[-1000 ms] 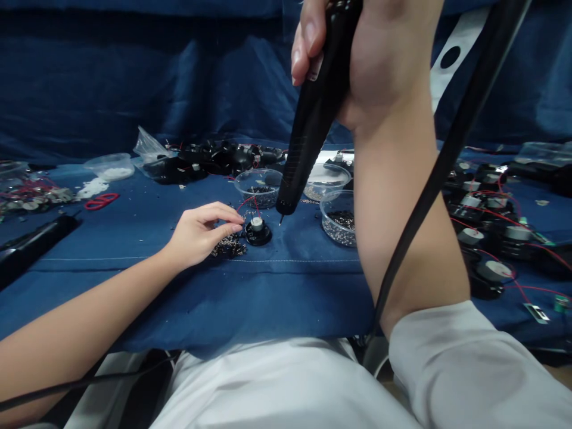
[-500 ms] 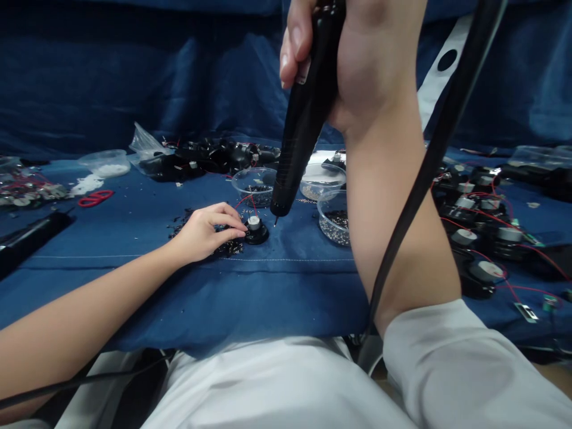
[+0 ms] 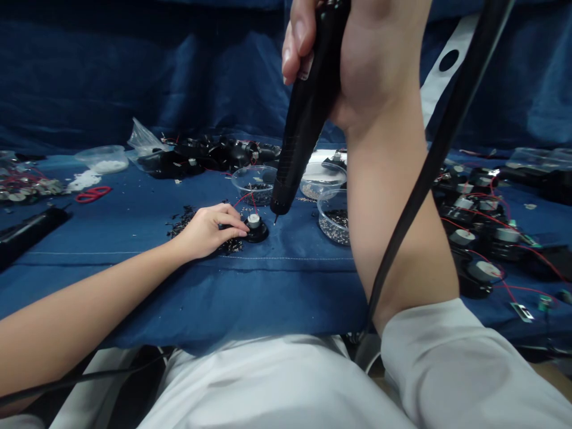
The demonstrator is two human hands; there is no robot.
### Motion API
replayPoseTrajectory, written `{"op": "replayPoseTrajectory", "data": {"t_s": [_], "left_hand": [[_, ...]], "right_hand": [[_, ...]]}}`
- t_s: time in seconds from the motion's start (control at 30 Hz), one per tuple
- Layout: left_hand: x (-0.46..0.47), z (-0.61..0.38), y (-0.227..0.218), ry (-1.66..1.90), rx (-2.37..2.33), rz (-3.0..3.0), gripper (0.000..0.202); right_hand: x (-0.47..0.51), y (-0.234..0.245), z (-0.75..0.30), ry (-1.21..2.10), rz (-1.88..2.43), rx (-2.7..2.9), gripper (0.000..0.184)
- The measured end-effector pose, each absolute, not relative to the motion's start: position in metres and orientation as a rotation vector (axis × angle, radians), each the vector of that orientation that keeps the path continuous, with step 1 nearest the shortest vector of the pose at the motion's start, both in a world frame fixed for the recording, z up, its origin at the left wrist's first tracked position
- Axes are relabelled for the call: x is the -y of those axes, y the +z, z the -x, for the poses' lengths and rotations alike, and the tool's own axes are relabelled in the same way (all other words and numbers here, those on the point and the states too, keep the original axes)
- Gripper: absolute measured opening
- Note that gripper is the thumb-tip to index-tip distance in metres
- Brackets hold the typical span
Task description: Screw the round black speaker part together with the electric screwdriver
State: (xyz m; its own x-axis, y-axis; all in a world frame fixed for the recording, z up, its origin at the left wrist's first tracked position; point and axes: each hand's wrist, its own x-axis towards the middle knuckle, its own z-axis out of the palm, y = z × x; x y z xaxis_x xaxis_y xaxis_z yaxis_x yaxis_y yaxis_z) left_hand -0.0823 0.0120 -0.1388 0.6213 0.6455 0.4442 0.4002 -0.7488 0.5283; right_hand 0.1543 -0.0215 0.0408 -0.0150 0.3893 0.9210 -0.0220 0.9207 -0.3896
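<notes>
My left hand [image 3: 206, 232] rests on the blue cloth, its fingertips pressed against the left side of a round black unit [image 3: 256, 231]. That unit has a white cylinder on top and thin red wires leading from it. My right hand [image 3: 375, 65] grips a black electric screwdriver [image 3: 304, 128] upright and tilted, its cord running back along my forearm. The screwdriver's metal tip hangs just right of the unit, a little apart from it.
Clear plastic bowls of small screws [image 3: 333, 229] stand beyond the hands. Loose black screws [image 3: 183, 221] lie scattered on the blue cloth [image 3: 223, 298]. Several wired units [image 3: 485, 271] sit at right; red scissors [image 3: 93, 194] and a black tool [image 3: 29, 233] lie at left.
My left fingertips have moved onto the unit's side. The screwdriver tip has come slightly closer to the unit.
</notes>
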Motion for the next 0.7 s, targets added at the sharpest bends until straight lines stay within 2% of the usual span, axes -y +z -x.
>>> {"op": "replayPoseTrajectory", "data": {"t_s": [0.23, 0.5, 0.7], "left_hand": [[-0.012, 0.083, -0.14, 0.855, -0.808, -2.547, 0.027], [-0.019, 0.093, -0.131, 0.742, -0.482, -2.984, 0.027], [-0.018, 0.097, -0.126, 0.764, -0.543, -2.761, 0.02]], "right_hand": [[0.023, 0.04, -0.154, 0.398, 0.309, 1.557, 0.03], [0.017, 0.042, -0.155, 0.352, 0.319, 1.573, 0.031], [0.022, 0.044, -0.154, 0.396, 0.31, 1.565, 0.034]]}}
